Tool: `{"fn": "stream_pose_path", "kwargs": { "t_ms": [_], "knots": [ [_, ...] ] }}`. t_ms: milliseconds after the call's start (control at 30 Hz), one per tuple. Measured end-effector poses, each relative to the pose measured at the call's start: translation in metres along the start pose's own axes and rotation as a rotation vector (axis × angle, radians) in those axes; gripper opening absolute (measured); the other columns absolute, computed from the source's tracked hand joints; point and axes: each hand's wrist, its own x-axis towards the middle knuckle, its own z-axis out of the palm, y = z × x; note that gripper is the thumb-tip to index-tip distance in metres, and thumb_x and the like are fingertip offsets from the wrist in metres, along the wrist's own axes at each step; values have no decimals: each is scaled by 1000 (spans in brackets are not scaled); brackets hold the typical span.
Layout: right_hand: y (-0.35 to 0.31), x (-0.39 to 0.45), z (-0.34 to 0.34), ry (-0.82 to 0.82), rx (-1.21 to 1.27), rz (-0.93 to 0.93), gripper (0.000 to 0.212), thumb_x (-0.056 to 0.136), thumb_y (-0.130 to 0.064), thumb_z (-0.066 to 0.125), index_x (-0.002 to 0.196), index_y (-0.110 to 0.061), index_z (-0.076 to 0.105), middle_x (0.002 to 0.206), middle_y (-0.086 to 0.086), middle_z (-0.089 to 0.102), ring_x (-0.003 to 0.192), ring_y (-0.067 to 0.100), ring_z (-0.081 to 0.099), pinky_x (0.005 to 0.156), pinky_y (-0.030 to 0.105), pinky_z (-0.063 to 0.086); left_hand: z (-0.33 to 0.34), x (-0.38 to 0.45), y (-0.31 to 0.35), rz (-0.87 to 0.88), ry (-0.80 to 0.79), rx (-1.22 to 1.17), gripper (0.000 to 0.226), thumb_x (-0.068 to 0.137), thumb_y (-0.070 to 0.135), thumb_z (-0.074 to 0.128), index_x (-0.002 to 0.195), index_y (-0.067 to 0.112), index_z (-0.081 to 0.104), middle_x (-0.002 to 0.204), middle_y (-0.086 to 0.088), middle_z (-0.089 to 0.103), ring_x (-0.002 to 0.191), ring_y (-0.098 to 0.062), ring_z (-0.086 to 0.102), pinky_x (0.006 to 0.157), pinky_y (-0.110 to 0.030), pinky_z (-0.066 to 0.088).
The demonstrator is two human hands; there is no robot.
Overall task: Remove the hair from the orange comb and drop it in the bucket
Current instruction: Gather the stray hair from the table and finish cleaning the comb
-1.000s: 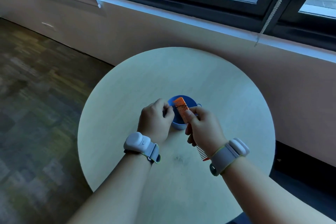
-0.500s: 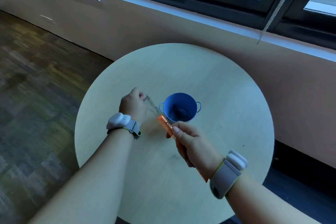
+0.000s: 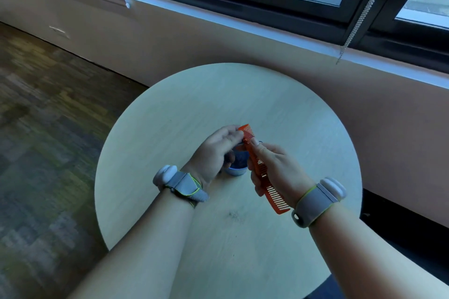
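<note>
My right hand (image 3: 274, 170) grips the orange comb (image 3: 274, 195) round its middle and holds it slanted above the table, teeth facing right. Thumb and fingertips of my left hand (image 3: 216, 153) pinch at the comb's far end; I cannot see whether hair lies between them. The small blue bucket (image 3: 235, 172) stands on the table right under both hands, mostly hidden by them. Dark hair shows inside it.
The round pale wooden table (image 3: 170, 128) stands close to a wall below a window. A small tuft of loose hair (image 3: 234, 215) lies on the table nearer to me. A bead chain (image 3: 359, 14) hangs from the window at the right.
My left hand, which had drawn strands off to the left, has come back to the comb's far end. My right hand has brought the comb up over the bucket.
</note>
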Motion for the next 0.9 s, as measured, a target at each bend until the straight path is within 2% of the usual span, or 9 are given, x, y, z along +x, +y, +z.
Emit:
{"fn": "stream_pose_path", "kwargs": {
  "t_ms": [67,100,133,233,367,500,667,800,900],
  "knots": [
    [0,0,-1,-1,-13,13,53,95,-55,50,79,-6,59,69,23,53,50,32,48,50,42,42,-2,0,-1,80,-19,303,15,91,37,68,95,24,74,74,7,72,68,-16,65,66,-29,53],
    [-2,1,-2,11,-30,17,50,99,-51,49,81,-5,60,68,19,53,49,31,47,47,39,43,-2,0,-2,118,18,441,17,89,39,70,88,24,76,77,3,74,75,-19,68,73,-34,54],
    [-3,1,-3,30,-61,23,49,101,-47,46,87,-2,62,66,16,52,49,30,47,44,35,43,-3,2,-3,155,69,547,18,89,39,71,82,23,77,76,0,74,75,-18,67,73,-34,53],
    [-3,3,-3,71,-116,49,48,104,-40,42,98,3,64,65,11,49,50,29,45,40,31,40,-2,8,-5,234,176,735,21,90,31,70,74,17,74,63,-3,64,59,-14,52,58,-28,40],
    [3,8,7,130,-97,99,44,105,-37,42,95,0,63,62,9,47,44,23,43,41,30,40,2,19,-13,173,299,798,25,91,31,68,73,13,70,60,0,59,62,-22,52,57,-29,38],
    [6,6,7,155,-15,145,43,105,-34,43,98,4,61,64,13,46,42,22,44,41,30,42,9,30,-22,95,357,715,26,91,31,67,71,15,71,62,-2,61,60,-19,52,57,-28,39],
    [19,-14,20,44,-62,175,39,106,-32,42,98,2,60,57,11,46,38,25,46,41,35,46,-35,63,-23,-21,558,782,26,93,24,61,80,5,73,80,-17,72,80,-37,64,68,-37,46],
    [12,-11,7,74,189,137,40,104,-31,45,100,6,60,58,15,43,38,23,42,41,35,47,-44,79,-23,-20,483,924,25,94,22,58,79,4,67,72,-12,64,74,-36,56,62,-34,40],
    [-13,-6,-15,140,359,33,39,103,-31,44,103,4,62,61,15,43,38,22,40,40,31,45,-57,84,-35,-56,418,1032,21,95,20,55,89,4,67,85,-16,69,78,-37,57,65,-34,44]
  ]
}}
